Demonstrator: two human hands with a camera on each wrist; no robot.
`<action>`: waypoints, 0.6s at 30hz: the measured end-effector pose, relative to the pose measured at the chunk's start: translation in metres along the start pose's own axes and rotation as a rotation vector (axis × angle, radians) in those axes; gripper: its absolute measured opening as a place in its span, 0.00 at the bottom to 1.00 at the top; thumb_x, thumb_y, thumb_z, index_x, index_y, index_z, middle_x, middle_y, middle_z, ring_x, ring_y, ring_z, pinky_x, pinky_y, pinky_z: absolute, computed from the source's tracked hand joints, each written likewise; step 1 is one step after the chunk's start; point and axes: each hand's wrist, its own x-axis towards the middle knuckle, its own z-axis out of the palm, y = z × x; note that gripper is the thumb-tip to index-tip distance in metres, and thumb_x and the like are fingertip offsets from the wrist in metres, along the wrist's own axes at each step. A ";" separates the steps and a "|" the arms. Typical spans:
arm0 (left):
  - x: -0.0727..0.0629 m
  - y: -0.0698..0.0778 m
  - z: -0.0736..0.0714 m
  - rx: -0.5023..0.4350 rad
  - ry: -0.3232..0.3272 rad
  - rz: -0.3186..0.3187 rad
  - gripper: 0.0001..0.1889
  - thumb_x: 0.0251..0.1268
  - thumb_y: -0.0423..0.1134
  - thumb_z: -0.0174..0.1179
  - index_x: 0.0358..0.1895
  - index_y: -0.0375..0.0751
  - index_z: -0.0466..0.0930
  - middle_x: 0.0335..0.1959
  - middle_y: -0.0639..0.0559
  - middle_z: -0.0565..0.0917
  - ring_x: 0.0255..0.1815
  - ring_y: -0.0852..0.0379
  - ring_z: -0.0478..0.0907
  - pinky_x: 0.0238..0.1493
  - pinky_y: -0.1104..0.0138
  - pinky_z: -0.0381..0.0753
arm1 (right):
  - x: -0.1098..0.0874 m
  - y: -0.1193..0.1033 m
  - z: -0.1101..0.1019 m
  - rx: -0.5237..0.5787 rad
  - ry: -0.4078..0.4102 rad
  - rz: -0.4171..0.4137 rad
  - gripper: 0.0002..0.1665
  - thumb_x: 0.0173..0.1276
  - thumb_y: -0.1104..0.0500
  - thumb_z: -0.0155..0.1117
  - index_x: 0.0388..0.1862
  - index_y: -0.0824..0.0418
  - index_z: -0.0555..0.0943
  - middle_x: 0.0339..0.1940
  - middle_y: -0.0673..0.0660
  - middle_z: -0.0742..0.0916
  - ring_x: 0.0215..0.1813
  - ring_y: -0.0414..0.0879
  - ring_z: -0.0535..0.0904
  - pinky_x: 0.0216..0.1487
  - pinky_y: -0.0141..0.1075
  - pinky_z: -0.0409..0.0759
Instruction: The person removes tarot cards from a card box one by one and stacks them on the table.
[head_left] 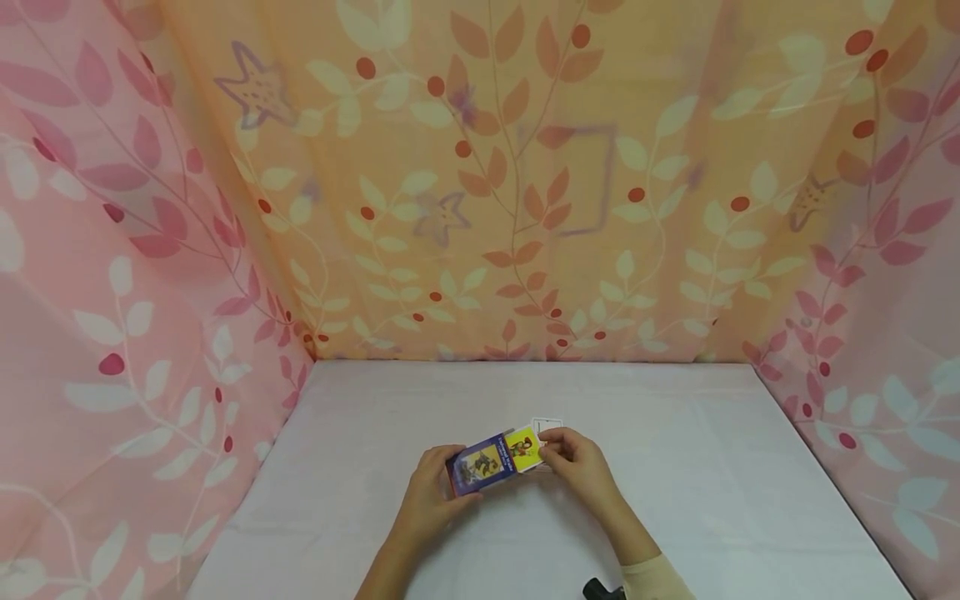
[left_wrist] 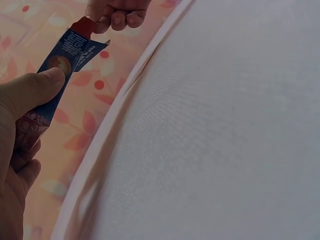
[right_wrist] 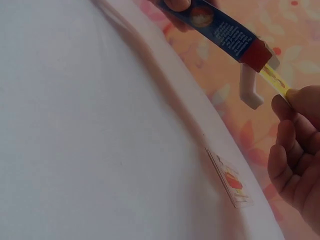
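Note:
Tilted above the table is a blue card box (head_left: 474,468) with a picture on its front, gripped by my left hand (head_left: 427,498). In the left wrist view the thumb lies along the box's narrow printed side (left_wrist: 62,52). A yellow picture card (head_left: 522,448) sticks partly out of the box's open end, and my right hand (head_left: 588,477) pinches its outer end between thumb and finger. In the right wrist view an opened flap (right_wrist: 249,87) hangs from that end. Whether more cards are inside is hidden.
A small stack of cards (right_wrist: 231,180) lies on the white-covered table (head_left: 360,417), just beyond my right hand. Near the right sleeve (head_left: 656,577), a black object (head_left: 598,588) shows at the bottom edge. Leaf-patterned curtains (head_left: 517,275) enclose the back and both sides.

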 end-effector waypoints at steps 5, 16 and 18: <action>0.000 0.000 0.000 0.021 -0.004 -0.017 0.42 0.39 0.45 0.86 0.64 0.53 0.77 0.60 0.61 0.79 0.64 0.59 0.75 0.69 0.51 0.76 | 0.002 0.002 -0.003 0.047 0.039 0.019 0.11 0.68 0.64 0.72 0.48 0.62 0.85 0.34 0.55 0.89 0.35 0.50 0.85 0.34 0.31 0.86; 0.000 0.000 -0.001 0.028 -0.001 -0.015 0.42 0.40 0.45 0.85 0.65 0.54 0.76 0.61 0.60 0.78 0.65 0.57 0.75 0.69 0.50 0.76 | 0.003 0.001 -0.009 0.033 0.076 0.000 0.10 0.68 0.61 0.73 0.47 0.60 0.86 0.36 0.56 0.89 0.35 0.46 0.83 0.33 0.27 0.81; 0.000 0.000 -0.001 0.030 -0.002 -0.013 0.43 0.40 0.45 0.85 0.65 0.53 0.75 0.61 0.60 0.78 0.65 0.57 0.75 0.69 0.50 0.76 | 0.003 0.002 -0.010 0.012 0.080 -0.005 0.09 0.68 0.60 0.73 0.46 0.58 0.86 0.35 0.55 0.88 0.35 0.42 0.82 0.34 0.27 0.81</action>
